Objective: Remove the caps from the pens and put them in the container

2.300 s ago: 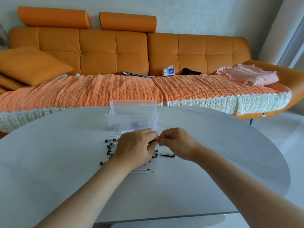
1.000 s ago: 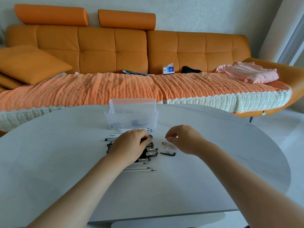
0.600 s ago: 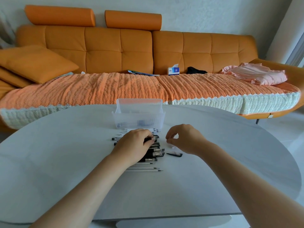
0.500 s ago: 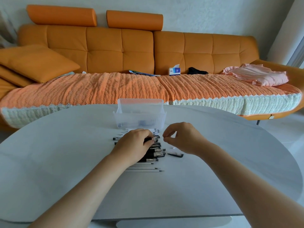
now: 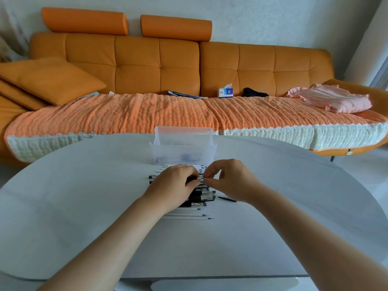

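A pile of black pens [image 5: 202, 194] lies in the middle of the white table [image 5: 84, 206], just in front of a clear plastic container [image 5: 182, 153]. My left hand [image 5: 175, 186] grips one black pen over the pile. Right beside it, my right hand [image 5: 230, 180] pinches that pen's cap end with thumb and forefinger. The two hands almost touch. Thin white refills [image 5: 189, 216] lie at the near edge of the pile. One small black cap [image 5: 226, 199] rests on the table to the right of the pens.
An orange sofa [image 5: 159, 66] with a woven orange cover runs behind the table. On it lie a cushion [image 5: 48, 78], a tissue box [image 5: 226, 93], a dark item and pink clothing [image 5: 333, 97].
My right hand has moved left from above the loose cap to the pen in my left hand and now pinches its end. My left hand stayed on the pile.
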Motion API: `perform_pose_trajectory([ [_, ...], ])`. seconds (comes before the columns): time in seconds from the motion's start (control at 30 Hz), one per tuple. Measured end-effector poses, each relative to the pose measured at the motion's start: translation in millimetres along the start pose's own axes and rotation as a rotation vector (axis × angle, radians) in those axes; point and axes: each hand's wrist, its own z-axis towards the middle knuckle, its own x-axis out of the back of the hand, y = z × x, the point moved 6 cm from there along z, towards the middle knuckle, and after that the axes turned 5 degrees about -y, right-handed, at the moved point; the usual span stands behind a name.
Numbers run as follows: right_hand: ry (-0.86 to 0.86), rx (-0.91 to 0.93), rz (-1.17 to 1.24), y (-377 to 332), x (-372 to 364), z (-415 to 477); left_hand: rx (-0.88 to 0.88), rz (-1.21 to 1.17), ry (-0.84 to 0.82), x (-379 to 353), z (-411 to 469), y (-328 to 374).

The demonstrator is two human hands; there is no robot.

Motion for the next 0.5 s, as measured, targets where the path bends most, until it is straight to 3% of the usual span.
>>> perform_pose_trajectory([
  [0.5,0.012,0.007,0.062,-4.1,-3.8,-1.4,-0.004,-0.003,-0.062,1.0,-0.4,-3.5],
])
